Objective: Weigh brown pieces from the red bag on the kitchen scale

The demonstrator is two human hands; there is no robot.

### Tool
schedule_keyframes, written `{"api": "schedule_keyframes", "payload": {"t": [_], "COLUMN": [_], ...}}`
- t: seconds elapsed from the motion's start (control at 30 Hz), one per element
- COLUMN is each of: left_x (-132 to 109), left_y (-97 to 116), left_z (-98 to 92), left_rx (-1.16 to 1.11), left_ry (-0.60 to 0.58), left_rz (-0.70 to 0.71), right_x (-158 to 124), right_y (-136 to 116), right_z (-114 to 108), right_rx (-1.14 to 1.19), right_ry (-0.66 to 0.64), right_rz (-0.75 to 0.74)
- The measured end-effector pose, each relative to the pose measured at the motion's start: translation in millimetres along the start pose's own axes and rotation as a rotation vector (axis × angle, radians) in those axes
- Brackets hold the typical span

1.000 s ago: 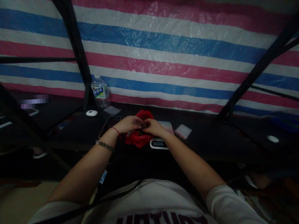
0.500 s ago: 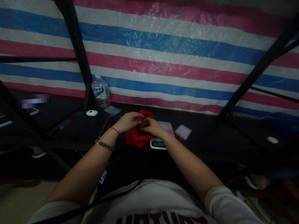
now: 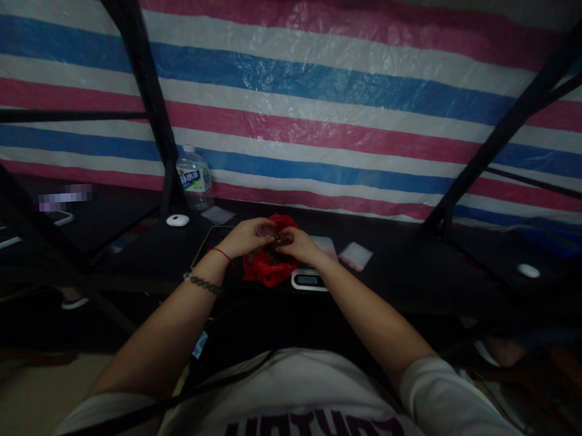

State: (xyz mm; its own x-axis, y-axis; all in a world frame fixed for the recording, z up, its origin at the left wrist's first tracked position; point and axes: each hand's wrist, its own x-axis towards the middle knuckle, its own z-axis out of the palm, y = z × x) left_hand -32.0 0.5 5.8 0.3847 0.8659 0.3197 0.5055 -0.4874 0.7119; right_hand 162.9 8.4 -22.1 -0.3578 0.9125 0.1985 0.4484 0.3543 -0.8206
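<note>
Red bag (image 3: 269,269) under both hands; left hand (image 3: 247,236), right hand (image 3: 296,245) grip pinching small dark bits.

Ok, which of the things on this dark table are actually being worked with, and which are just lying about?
In hand:
left hand and right hand, both over the red bag
small dark bits at the fingertips, too dim to identify
scale beside the bag

Lying about:
water bottle
phone
white puck
small clear bags
</note>
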Motion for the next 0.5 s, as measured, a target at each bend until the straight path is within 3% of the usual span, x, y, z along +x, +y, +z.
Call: {"api": "schedule_keyframes", "payload": {"t": [0.2,0.5], "left_x": [-1.5,-0.1], "left_y": [3.5,-2.1], "left_z": [3.2,2.6], "left_rx": [0.055,-0.101], "left_ry": [-0.045,-0.053], "left_rz": [-0.009,0.018], "right_x": [-0.7,-3.6], "right_y": [-2.5,-6.3], "right_z": [1.0,-0.4], "right_rx": [-0.112,-0.093], "right_ry": [-0.024,0.026], "right_rz": [-0.086,-0.172]}}
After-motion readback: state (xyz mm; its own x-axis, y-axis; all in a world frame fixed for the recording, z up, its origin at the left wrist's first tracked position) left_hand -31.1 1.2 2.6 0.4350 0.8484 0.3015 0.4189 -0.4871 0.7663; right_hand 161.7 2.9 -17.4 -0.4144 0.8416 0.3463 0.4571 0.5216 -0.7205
